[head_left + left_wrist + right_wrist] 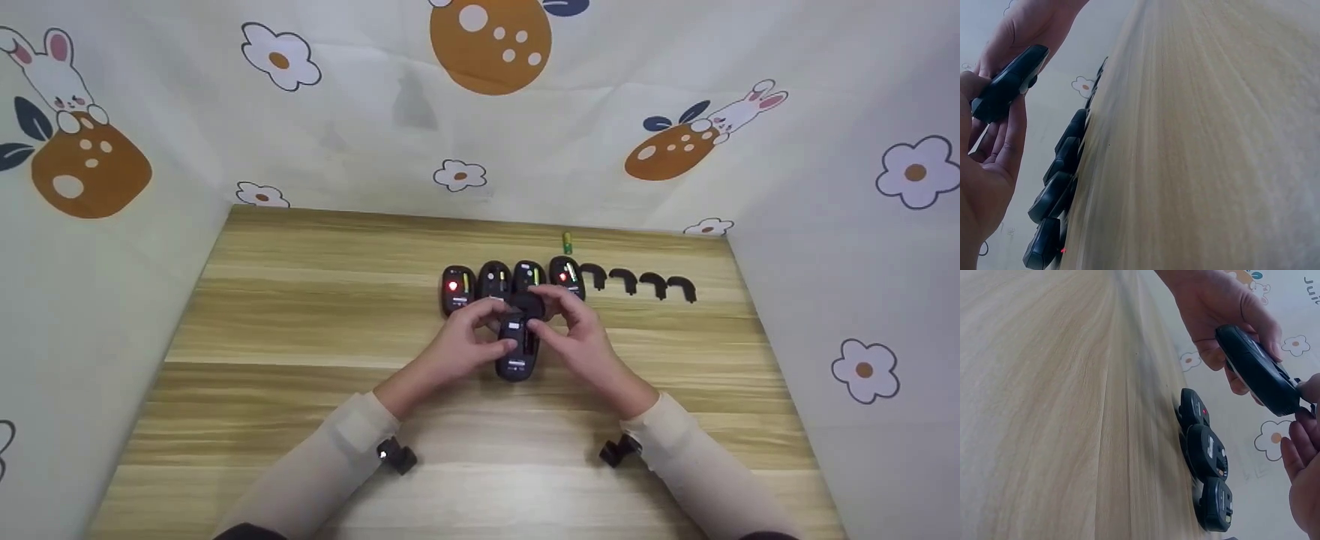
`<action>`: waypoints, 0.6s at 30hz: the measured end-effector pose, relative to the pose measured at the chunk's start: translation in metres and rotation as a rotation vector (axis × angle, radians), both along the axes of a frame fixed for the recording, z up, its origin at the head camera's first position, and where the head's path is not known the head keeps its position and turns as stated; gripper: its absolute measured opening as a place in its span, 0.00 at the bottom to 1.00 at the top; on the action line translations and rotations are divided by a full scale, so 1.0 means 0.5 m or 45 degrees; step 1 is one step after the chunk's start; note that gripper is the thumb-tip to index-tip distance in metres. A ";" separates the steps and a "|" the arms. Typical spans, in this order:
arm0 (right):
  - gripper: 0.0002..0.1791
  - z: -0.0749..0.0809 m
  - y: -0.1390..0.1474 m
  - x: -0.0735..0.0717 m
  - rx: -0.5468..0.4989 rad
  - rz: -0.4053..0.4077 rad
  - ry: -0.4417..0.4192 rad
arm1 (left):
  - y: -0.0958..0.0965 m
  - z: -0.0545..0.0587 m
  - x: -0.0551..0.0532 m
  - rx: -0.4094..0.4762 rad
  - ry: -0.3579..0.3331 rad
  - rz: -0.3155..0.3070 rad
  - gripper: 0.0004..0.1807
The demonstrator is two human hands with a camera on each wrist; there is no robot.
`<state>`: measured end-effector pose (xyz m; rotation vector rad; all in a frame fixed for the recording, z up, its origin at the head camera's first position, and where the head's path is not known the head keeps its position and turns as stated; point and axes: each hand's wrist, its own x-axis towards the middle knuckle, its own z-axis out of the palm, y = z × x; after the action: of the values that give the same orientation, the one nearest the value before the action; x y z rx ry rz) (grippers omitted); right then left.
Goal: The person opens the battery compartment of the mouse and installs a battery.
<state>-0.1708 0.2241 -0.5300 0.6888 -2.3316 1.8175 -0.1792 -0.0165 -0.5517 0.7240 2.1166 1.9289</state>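
Note:
Above the table, my two hands meet at a black computer mouse, its underside up and its battery slot uncovered. My left hand grips the mouse from the left, thumb on its underside and fingers beneath. My right hand is at the far end of the mouse, where its thumb and fingers pinch a dark piece that looks like the battery cover. In the right wrist view, the mouse is tilted in the left hand, and the right hand reaches its end. Fingers partly hide the cover.
Behind the hands stands a row of several upturned mice, some with red lights glowing. To their right lie several curved black covers. A green battery lies near the back edge. Patterned cloth walls border the wooden table.

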 end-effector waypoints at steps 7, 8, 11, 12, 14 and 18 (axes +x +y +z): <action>0.24 0.007 -0.001 0.004 -0.100 -0.067 -0.114 | 0.000 -0.001 -0.002 -0.014 0.025 -0.010 0.23; 0.23 0.008 0.000 0.004 -0.111 -0.068 -0.118 | 0.000 -0.002 -0.003 -0.016 0.023 -0.013 0.23; 0.24 0.009 0.004 0.002 -0.127 -0.079 -0.105 | 0.000 -0.001 -0.003 -0.024 0.019 -0.021 0.23; 0.24 0.009 0.006 0.001 -0.130 -0.086 -0.099 | 0.000 0.000 -0.003 -0.026 0.018 -0.022 0.23; 0.25 0.011 0.011 -0.002 -0.129 -0.103 -0.089 | 0.000 0.000 -0.003 -0.028 0.016 -0.024 0.23; 0.25 0.014 0.025 -0.008 -0.131 -0.143 -0.074 | 0.000 0.001 -0.001 -0.010 0.008 -0.032 0.24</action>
<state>-0.1746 0.2366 -0.5227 0.4885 -2.2430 1.9154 -0.1799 -0.0165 -0.5510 0.7523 2.1071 1.9070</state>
